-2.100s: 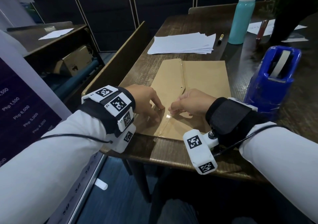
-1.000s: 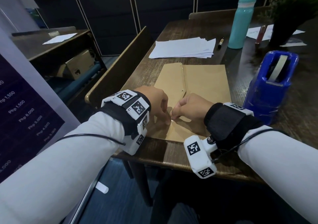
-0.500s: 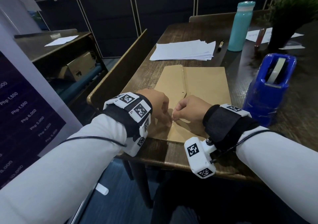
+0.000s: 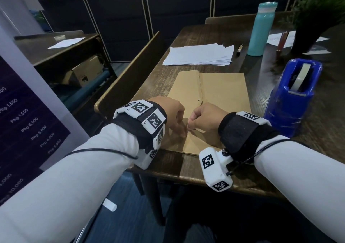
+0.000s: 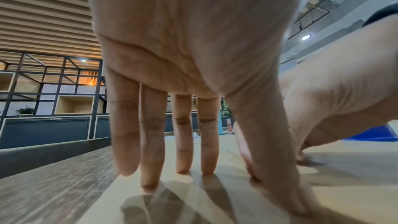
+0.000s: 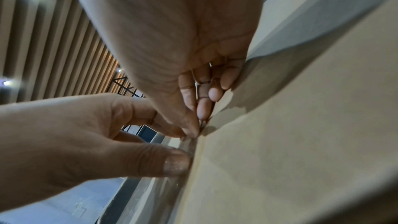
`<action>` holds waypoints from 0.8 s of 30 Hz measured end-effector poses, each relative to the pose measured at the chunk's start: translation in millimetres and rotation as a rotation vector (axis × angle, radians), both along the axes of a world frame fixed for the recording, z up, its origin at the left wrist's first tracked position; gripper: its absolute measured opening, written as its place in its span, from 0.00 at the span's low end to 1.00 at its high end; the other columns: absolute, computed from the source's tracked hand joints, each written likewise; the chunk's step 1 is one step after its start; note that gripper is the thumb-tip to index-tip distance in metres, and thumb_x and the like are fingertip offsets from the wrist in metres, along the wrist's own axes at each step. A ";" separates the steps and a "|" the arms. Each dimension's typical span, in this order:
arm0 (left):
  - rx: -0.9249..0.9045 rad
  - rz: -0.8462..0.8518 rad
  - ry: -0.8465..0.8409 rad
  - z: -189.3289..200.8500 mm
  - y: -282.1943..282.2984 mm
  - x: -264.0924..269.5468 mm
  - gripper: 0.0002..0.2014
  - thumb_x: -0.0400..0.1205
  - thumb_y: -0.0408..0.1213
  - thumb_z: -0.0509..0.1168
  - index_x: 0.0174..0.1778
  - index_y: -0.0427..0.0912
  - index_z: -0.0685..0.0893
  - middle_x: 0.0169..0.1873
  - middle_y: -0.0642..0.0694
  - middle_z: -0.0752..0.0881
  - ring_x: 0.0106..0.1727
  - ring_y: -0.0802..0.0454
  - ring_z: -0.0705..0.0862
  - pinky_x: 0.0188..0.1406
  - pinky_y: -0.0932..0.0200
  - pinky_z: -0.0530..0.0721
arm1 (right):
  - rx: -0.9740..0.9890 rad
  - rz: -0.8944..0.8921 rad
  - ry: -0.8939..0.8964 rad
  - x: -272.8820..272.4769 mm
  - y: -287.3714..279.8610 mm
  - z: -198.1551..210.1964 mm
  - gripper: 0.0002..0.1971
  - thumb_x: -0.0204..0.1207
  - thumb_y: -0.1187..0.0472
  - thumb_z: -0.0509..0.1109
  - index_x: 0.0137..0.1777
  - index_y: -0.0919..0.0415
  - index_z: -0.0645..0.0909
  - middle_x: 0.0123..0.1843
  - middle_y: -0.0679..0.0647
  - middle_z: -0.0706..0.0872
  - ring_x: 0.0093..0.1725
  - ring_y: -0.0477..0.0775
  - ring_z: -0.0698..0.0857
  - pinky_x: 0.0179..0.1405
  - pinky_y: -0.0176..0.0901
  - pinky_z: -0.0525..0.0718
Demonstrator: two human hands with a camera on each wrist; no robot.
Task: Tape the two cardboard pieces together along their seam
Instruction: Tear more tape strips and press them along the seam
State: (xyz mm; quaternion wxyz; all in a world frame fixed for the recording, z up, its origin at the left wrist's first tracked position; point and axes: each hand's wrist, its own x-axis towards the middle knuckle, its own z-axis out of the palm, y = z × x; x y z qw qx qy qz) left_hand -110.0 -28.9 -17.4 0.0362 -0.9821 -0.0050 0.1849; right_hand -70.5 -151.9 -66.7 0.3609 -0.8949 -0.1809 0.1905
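The right hand (image 4: 205, 120) is pinching the clear tape (image 6: 170, 144) just beside the left hand (image 4: 171, 116), whose straight fingers are pressing the two cardboard pieces (image 4: 224, 93) flat; beyond the pinch tape already seems laid, the near stretch remaining.

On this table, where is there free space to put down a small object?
Bare wood shows between the paper stack and the cardboard pieces, and between the cardboard and the tape dispenser. The near seam is crowded by the left hand and right hand.
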 end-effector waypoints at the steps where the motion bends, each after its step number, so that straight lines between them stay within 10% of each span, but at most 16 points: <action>1: 0.000 -0.001 -0.001 -0.7 0.6 0.4 0.26 0.72 0.57 0.73 0.62 0.49 0.81 0.61 0.49 0.84 0.58 0.46 0.82 0.43 0.57 0.72 | -0.008 0.005 -0.001 0.0 0.3 0.5 0.02 0.72 0.63 0.75 0.41 0.62 0.87 0.35 0.51 0.84 0.38 0.48 0.79 0.36 0.38 0.77; 10: -0.004 -0.008 -0.010 -4.0 5.1 3.9 0.26 0.69 0.59 0.74 0.59 0.51 0.82 0.58 0.50 0.85 0.57 0.47 0.82 0.45 0.55 0.76 | -0.110 0.033 -0.022 2.5 2.8 7.1 0.07 0.70 0.61 0.78 0.42 0.62 0.84 0.43 0.56 0.85 0.46 0.55 0.83 0.48 0.46 0.81; 14: -0.009 -0.021 -0.037 -5.4 8.9 1.8 0.25 0.66 0.61 0.75 0.55 0.53 0.84 0.55 0.52 0.87 0.55 0.49 0.83 0.48 0.53 0.81 | -0.125 -0.008 -0.021 6.9 -0.7 10.2 0.20 0.67 0.57 0.81 0.39 0.57 0.69 0.42 0.56 0.83 0.42 0.57 0.81 0.43 0.47 0.78; 24: -0.041 0.008 -0.026 -3.5 13.7 -2.6 0.25 0.65 0.59 0.77 0.55 0.55 0.83 0.55 0.53 0.86 0.54 0.50 0.82 0.46 0.55 0.81 | -0.342 0.147 0.028 12.3 3.0 26.2 0.25 0.63 0.44 0.81 0.48 0.61 0.75 0.36 0.53 0.84 0.37 0.52 0.80 0.35 0.42 0.76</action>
